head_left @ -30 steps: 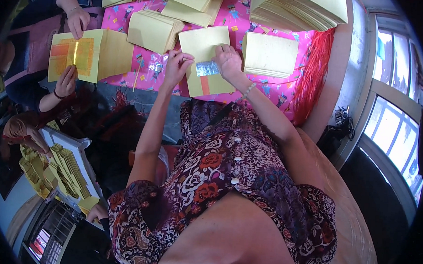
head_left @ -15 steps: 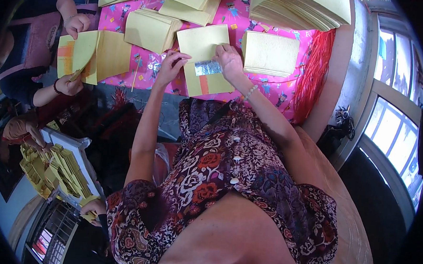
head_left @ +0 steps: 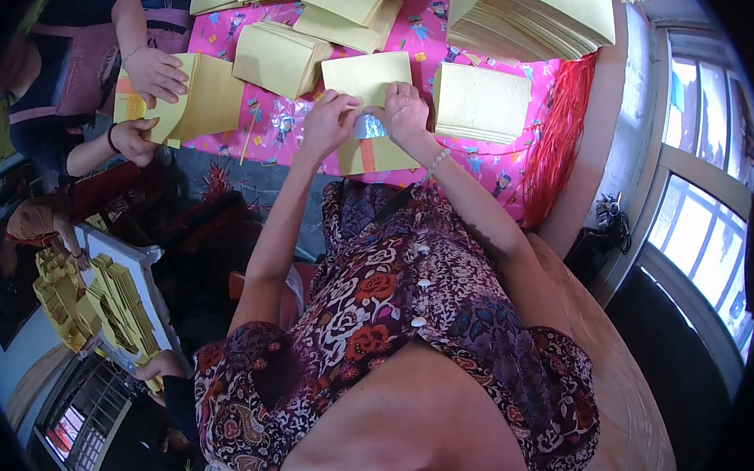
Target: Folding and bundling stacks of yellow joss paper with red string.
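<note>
Yellow paper (head_left: 367,71) lies in front of me on the table, its near edge between my two hands. Below it shows a yellow sheet with a silver foil patch (head_left: 370,128) and an orange band. My left hand (head_left: 330,124) has its fingertips pinched at the left side of the paper, just above the foil. At the right side my right hand (head_left: 405,116) is curled, with fingers bent down on the paper. The fingertips of both hands nearly meet over the foil's upper edge, which looks curved. Exactly which layer they grip is partly hidden.
A pink patterned cloth (head_left: 300,150) covers the table. Stacks of yellow paper (head_left: 482,100) stand right and behind. Red strands (head_left: 561,134) hang at the right edge. At left, another person's hand (head_left: 155,75) presses yellow sheets. Further back-left, people handle yellow paper bundles (head_left: 122,307).
My left hand has moved right and onto the paper, closing its fingers. The foil patch is now partly covered. The person at left has laid a hand flat on their sheets.
</note>
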Tool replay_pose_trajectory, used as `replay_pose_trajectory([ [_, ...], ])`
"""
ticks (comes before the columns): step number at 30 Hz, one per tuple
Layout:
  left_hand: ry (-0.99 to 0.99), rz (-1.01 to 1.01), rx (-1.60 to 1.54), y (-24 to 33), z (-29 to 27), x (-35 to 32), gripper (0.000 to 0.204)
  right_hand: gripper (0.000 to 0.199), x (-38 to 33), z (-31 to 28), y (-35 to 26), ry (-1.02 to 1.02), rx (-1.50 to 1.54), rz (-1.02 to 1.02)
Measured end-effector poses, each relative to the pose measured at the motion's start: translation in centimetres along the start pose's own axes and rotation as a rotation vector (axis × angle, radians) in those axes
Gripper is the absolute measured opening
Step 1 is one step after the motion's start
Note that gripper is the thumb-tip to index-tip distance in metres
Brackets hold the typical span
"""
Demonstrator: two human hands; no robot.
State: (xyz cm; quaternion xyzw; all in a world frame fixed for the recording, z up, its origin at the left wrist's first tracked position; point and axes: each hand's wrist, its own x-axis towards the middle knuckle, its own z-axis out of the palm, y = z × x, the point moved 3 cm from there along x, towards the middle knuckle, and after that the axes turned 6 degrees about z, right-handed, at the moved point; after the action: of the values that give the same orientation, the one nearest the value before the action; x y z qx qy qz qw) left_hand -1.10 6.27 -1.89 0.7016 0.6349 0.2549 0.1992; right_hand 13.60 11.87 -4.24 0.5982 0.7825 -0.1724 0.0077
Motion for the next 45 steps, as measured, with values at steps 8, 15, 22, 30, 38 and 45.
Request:
replay_pose_trajectory([
  [8, -0.011, -0.137, -0.154, -2.1, 1.8, 0.9, 0.014, 0.059, 1.3, 0.4, -0.6, -0.001, -0.026, 0.013],
  [15, -0.042, -0.106, -0.107, -1.9, 2.8, 1.7, 0.013, 0.058, 1.4, 1.0, 0.6, 0.071, 0.013, -0.013],
  [22, 0.18, -0.138, -0.203, -2.8, 3.8, 0.0, 0.017, 0.051, -0.1, -1.0, 1.1, 0.083, 0.0, -0.191],
  [30, 0.403, -0.395, 0.133, -4.8, 3.8, -0.6, 0.053, 0.017, -0.2, -0.1, 1.4, 0.295, -0.389, -0.702],
  [38, 0.371, -0.93, -0.974, -5.8, 4.8, 0.5, 0.033, 0.01, 0.5, -1.9, 0.9, 0.306, -0.21, -0.688],
  [45, 0.371, -0.822, -1.235, -0.9, 1.1, -0.7, 0.028, 0.021, -2.5, -6.6, 2.3, 0.39, 0.096, -0.6],
])
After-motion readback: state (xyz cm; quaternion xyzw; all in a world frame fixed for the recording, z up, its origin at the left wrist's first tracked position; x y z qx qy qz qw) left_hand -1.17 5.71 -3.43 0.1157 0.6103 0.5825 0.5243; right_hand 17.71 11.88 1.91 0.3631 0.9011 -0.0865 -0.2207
